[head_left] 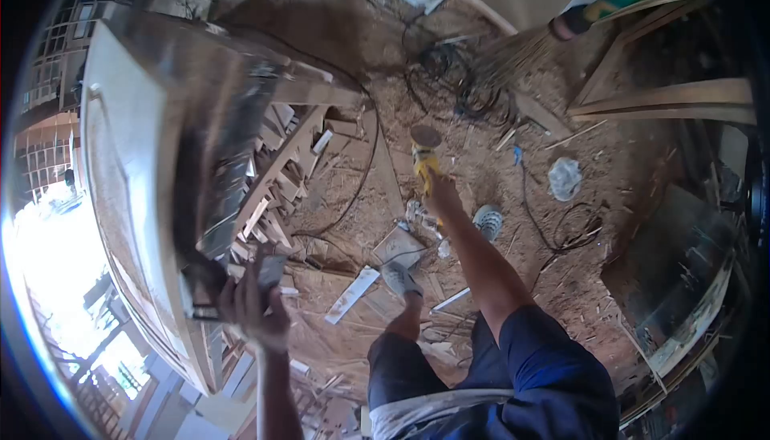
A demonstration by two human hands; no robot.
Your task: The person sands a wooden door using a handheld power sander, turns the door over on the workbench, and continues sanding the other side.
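Note:
My right hand [441, 193] is wrapped around the body of a yellow angle grinder [425, 163], held out over the littered floor. A round brown sanding disc [426, 136] faces up at its far end. On the left, my left hand [253, 308] is raised beside the lower edge of a large pale wooden panel [136, 131]. A small grey flat piece [272, 270] shows between its thumb and fingers. Shadow and blur obscure the fingertips, and I cannot tell whether they touch the panel's supporting bench.
Wood offcuts [281, 171] are heaped under the bench. A black cable [373, 131] crosses the sawdust-covered floor, and coiled cords [573, 227] lie to the right. A broom [521, 55] leans in at the upper right. A crumpled plastic bag [565, 179] rests on the ground.

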